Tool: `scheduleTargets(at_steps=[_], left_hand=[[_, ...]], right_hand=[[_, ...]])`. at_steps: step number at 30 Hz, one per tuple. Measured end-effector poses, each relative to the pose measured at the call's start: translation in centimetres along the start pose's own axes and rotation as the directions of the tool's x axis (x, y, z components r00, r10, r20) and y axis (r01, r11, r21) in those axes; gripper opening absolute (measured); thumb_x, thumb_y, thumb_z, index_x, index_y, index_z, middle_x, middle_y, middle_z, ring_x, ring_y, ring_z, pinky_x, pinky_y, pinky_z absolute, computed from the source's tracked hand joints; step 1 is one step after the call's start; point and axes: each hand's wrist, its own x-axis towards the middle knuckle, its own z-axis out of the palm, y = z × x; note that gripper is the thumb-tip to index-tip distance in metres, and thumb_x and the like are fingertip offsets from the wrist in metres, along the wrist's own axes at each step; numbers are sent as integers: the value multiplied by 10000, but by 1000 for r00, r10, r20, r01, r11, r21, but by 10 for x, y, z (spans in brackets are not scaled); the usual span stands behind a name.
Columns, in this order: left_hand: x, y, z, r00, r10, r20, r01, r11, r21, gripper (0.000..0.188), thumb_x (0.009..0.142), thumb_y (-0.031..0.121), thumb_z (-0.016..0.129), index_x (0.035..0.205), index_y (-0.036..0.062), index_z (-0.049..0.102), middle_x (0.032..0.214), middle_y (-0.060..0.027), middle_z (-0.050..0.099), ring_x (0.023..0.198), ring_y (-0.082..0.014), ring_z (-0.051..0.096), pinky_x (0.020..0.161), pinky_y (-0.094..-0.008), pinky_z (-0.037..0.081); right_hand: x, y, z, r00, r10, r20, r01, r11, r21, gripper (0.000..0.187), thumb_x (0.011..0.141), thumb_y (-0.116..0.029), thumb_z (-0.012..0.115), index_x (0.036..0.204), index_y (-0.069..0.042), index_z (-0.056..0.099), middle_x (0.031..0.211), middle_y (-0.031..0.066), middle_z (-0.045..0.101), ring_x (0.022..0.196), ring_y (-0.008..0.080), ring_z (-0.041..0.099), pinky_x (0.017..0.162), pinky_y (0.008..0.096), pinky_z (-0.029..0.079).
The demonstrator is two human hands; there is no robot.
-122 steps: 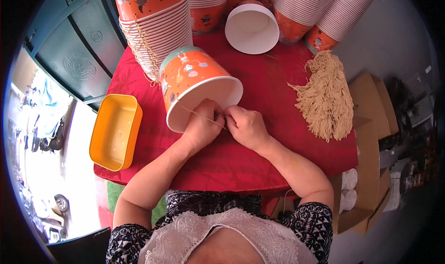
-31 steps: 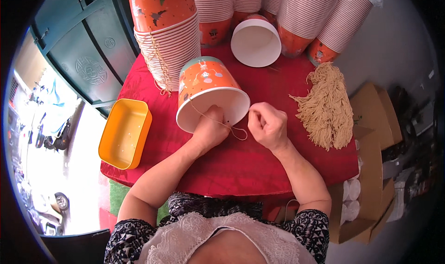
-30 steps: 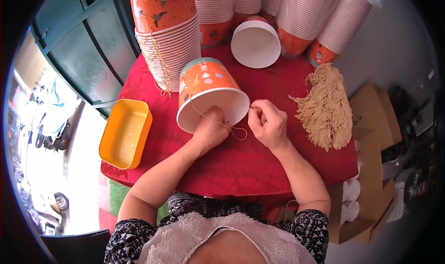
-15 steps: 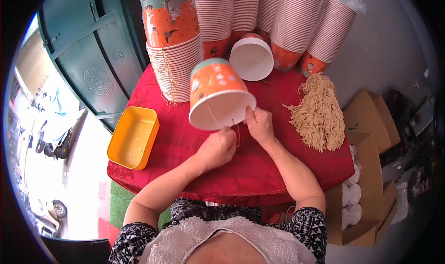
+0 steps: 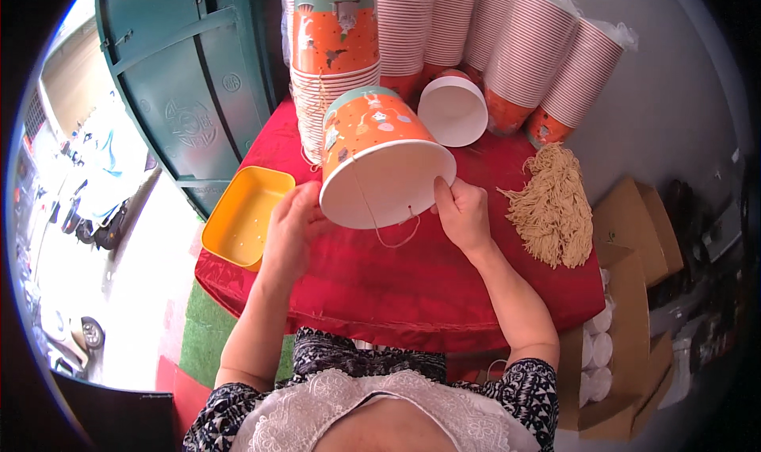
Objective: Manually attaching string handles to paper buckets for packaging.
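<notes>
An orange and green printed paper bucket (image 5: 379, 127) is held tilted above the table, its white open mouth toward me. My right hand (image 5: 464, 212) pinches the rim on its right side, the thumb laid on the white edge. Beside the left part of the rim is my left hand (image 5: 287, 231), fingers apart and partly behind the bucket's edge; whether they touch it I cannot tell. A thin beige cord (image 5: 387, 244) runs from the rim's far left side across the mouth, loops below, and passes through a small hole at the near edge.
A red cloth (image 5: 380, 289) covers the table. On it are a yellow plastic tub (image 5: 238, 222), a heap of beige cords (image 5: 555, 210), a bucket on its side (image 5: 453, 113) and tall nested bucket stacks (image 5: 527, 44). An open cardboard box (image 5: 626, 325) stands at the right.
My left hand has let go of the cord by the near rim and moved left to the bucket's side. The cord now hangs in a loop. My right hand still holds the rim.
</notes>
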Motion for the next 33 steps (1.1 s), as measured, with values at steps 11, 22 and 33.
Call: scheduleTargets(at_steps=[11,22,33], left_hand=[[-10,14,18,985,-174,-4,162,925,-345,689,907,642,486,1350,115,492,1334,-82,543,1195,-245,539,992,-484,439],[-37,15,19,1000,-6,14,11,914,-406,681,914,599,515,1403,137,410,1330,-56,545,1199,-205,542,974,-436,476],[-38,16,16,999,32,-7,-32,906,-421,660,924,587,503,1400,138,421,1340,-53,541,1210,-200,529,983,-415,459]], right_hand=[[-12,-51,-3,999,-7,39,2,990,138,246,915,-195,654,856,43,639,671,149,629,582,233,622,550,324,487],[-36,-62,21,983,-162,-89,136,960,-246,193,806,-118,751,760,5,609,683,112,618,569,235,602,516,344,467],[-41,-61,35,985,-94,-142,69,982,-174,154,840,-71,701,761,5,592,685,124,612,563,266,603,495,358,453]])
